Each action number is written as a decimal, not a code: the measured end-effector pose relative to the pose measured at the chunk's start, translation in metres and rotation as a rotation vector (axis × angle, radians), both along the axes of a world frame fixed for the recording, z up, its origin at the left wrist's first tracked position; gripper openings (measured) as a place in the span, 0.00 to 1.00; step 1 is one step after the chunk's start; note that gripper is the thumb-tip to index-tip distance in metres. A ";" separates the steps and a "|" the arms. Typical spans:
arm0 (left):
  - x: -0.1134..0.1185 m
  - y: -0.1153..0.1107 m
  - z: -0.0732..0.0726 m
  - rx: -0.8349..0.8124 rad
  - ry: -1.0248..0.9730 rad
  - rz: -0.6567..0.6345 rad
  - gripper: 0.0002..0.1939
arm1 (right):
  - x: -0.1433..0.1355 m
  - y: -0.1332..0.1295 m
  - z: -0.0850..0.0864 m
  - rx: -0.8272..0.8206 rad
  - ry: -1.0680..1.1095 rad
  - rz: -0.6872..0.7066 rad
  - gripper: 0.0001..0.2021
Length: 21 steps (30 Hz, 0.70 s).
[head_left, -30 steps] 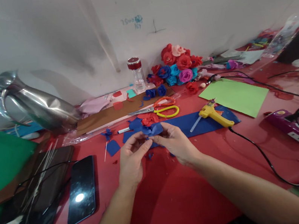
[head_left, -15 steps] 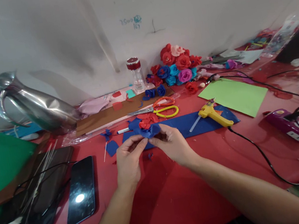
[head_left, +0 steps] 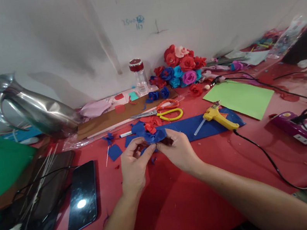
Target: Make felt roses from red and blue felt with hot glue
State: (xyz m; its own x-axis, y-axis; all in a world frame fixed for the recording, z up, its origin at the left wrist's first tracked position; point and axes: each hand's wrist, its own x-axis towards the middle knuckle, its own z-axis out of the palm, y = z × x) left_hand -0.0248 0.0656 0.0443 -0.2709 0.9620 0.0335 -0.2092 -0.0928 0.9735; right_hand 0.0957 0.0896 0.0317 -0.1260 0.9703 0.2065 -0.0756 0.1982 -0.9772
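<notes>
Near the middle of the red table, a blue paper flower [head_left: 155,135] is held between both hands. My left hand [head_left: 136,162] pinches its lower left side with thumb and fingers. On the right side, my right hand [head_left: 179,151] grips the flower's base, its thumb close to the left thumb. Red paper pieces [head_left: 151,124] show just behind and above the blue petals; whether they touch the flower is unclear. Behind the hands lies a blue paper strip [head_left: 189,127], partly covered by them. Scissors [head_left: 170,114] with yellow and orange handles rest beyond it.
A yellow glue gun [head_left: 218,118] lies on the strip's right part. To the left are a phone [head_left: 82,195] and a metal jug [head_left: 43,106]. Paper roses [head_left: 187,66], a glass jar [head_left: 139,79], green paper [head_left: 239,97] and a purple power socket [head_left: 302,127] stand or lie around.
The blue flower sits slightly lower and its petals are tilted differently, with more of the outer side showing. Both hands keep their grip and have shifted only a little.
</notes>
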 end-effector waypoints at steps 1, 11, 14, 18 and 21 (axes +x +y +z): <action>0.001 0.000 0.001 0.000 -0.004 0.009 0.09 | 0.000 0.000 0.000 -0.008 -0.014 -0.001 0.05; 0.001 0.000 0.002 -0.003 -0.044 0.110 0.06 | -0.002 -0.006 0.008 -0.091 -0.070 0.005 0.06; 0.000 0.001 0.001 -0.011 -0.083 0.100 0.07 | -0.001 -0.006 0.006 -0.041 -0.116 0.006 0.04; -0.001 0.003 0.000 -0.014 -0.138 0.014 0.08 | 0.000 -0.007 0.004 0.111 -0.226 -0.030 0.05; -0.002 0.005 0.000 -0.014 -0.189 -0.025 0.09 | 0.000 -0.007 0.005 0.193 -0.237 -0.024 0.05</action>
